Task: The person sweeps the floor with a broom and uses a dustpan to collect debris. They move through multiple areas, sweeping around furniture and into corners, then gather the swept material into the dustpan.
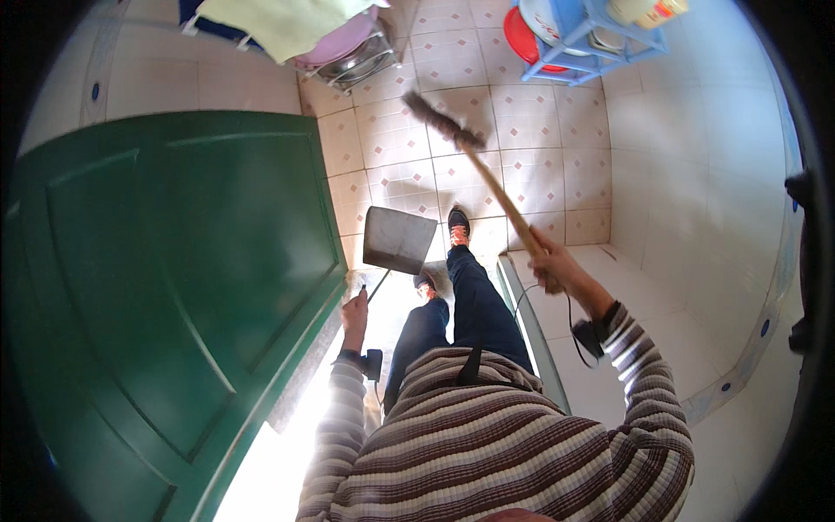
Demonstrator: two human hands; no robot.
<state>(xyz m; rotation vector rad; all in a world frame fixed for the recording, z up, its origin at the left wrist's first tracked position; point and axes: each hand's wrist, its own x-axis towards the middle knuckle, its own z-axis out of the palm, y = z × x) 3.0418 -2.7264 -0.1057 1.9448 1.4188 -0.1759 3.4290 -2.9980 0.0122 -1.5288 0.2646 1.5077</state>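
Note:
My right hand (557, 264) is wrapped round the pale wooden handle of a broom (497, 187). The broom slants up and to the left, and its dark bristle head is over the tiled floor ahead of me. I cannot tell whether the bristles touch the floor. Low on the left, my left hand (355, 315) is closed round the thin handle of a grey dustpan (399, 240). The pan is just in front of my feet, with the broom head well beyond it.
A green panelled door (183, 287) stands along my left. Ahead on the left is a rack (376, 63) with basins and a pale green cloth (283, 22). A blue plastic shelf (584, 43) holding a red basin (522, 36) stands ahead right, by the tiled wall (696, 130).

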